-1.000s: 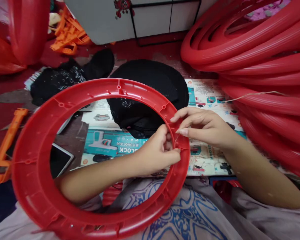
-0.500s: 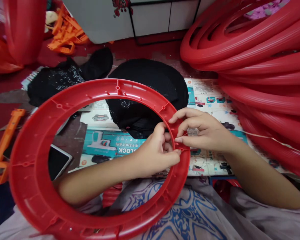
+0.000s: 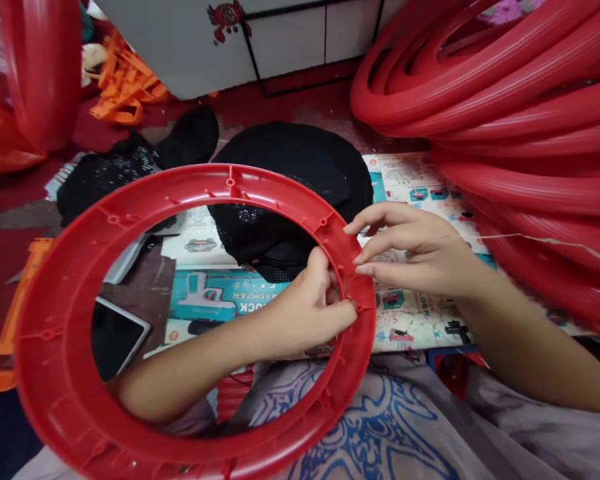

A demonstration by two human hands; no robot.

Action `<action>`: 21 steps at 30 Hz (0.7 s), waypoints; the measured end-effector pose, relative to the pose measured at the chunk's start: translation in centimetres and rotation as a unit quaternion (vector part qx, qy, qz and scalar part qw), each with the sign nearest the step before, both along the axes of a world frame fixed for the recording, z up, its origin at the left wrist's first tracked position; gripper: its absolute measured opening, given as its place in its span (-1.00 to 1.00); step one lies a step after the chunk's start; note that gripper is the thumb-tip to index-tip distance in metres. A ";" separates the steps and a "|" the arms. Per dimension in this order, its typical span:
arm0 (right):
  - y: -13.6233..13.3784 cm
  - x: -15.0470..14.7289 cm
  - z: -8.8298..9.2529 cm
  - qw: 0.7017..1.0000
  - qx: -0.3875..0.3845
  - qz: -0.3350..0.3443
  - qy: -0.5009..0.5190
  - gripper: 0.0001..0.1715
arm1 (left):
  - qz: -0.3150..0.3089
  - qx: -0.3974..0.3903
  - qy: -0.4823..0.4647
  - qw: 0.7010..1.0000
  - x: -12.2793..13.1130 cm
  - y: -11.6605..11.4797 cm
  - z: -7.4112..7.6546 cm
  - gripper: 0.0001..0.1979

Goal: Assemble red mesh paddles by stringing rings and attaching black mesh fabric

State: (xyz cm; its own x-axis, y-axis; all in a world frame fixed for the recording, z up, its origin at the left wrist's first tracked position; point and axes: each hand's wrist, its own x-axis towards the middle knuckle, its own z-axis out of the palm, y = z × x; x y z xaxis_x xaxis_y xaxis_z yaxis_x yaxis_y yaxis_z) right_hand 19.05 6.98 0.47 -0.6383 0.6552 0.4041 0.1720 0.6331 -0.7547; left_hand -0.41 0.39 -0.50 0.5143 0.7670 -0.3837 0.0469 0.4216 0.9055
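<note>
Left hand (image 3: 307,310): one, curled closed on the inner edge of a large red plastic ring (image 3: 55,353), thumb laid over the ribbed channel. The ring is tilted before the person, mostly left of this hand; the forearm shows through its opening.

Right hand (image 3: 410,257): one, just beside the left, fingers arched and loosely parted, tips at the same stretch of ring. Thumb and forefinger are close together; from where I stand, I cannot tell whether they pinch the thin pale thread (image 3: 545,240) that trails off rightward of this hand.

Beneath both hands: white-and-teal printed sheet (image 3: 400,173).

Just beyond the left hand: rounded black fabric piece (image 3: 300,160), partly on the sheet.

Left of the left hand: dark flat panel with white edge (image 3: 117,337); farther out, long orange plastic part (image 3: 20,300).

Beyond and right of the right hand: heaped glossy red tubes (image 3: 480,100).

Farthest beyond the left hand: jumbled orange plastic pieces (image 3: 125,80).
</note>
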 end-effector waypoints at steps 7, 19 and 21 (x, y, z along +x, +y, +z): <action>-0.3 -0.3 -0.4 1.000 0.002 0.002 -0.006 -0.92 | -0.113 0.015 0.029 0.993 -0.3 0.0 0.5 -0.44; -0.2 -0.7 -0.9 0.999 0.023 0.022 -0.007 -0.95 | 0.021 -0.087 -0.100 0.991 0.4 0.2 0.7 -0.53; -0.3 -0.7 -1.0 1.000 0.016 0.016 -0.013 -0.96 | 0.058 -0.100 -0.112 0.987 0.8 0.2 0.6 -0.59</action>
